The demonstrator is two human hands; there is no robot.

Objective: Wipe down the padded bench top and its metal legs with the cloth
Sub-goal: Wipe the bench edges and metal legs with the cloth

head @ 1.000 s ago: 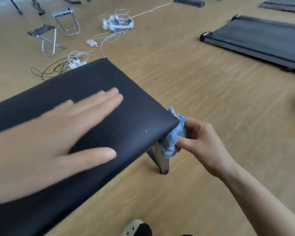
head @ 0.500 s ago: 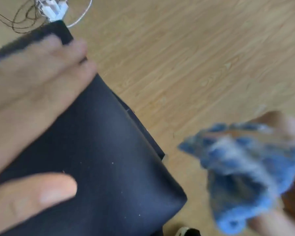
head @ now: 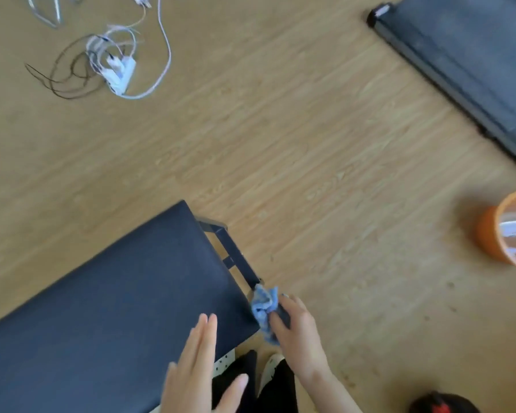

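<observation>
The black padded bench top [head: 111, 302] runs from the lower left towards the middle. Its dark metal leg frame [head: 234, 254] shows along the right end of the pad. My right hand [head: 298, 332] grips a crumpled blue cloth [head: 264, 302] at the bench's near right corner, against the lower end of that frame. With its fingers straight, my left hand [head: 200, 371] lies flat over the pad's front edge. The lower parts of the legs are hidden under the pad.
An orange bucket [head: 507, 231] with water stands on the wood floor at the right. A dark treadmill [head: 465, 64] lies at the top right. White chargers and tangled cables [head: 113, 67] lie at the top left. My feet [head: 268, 365] are below the bench corner.
The view has risen and pulled back from the bench. My right hand has brought the cloth back to the bench's corner frame. My left hand has slid to the pad's front edge.
</observation>
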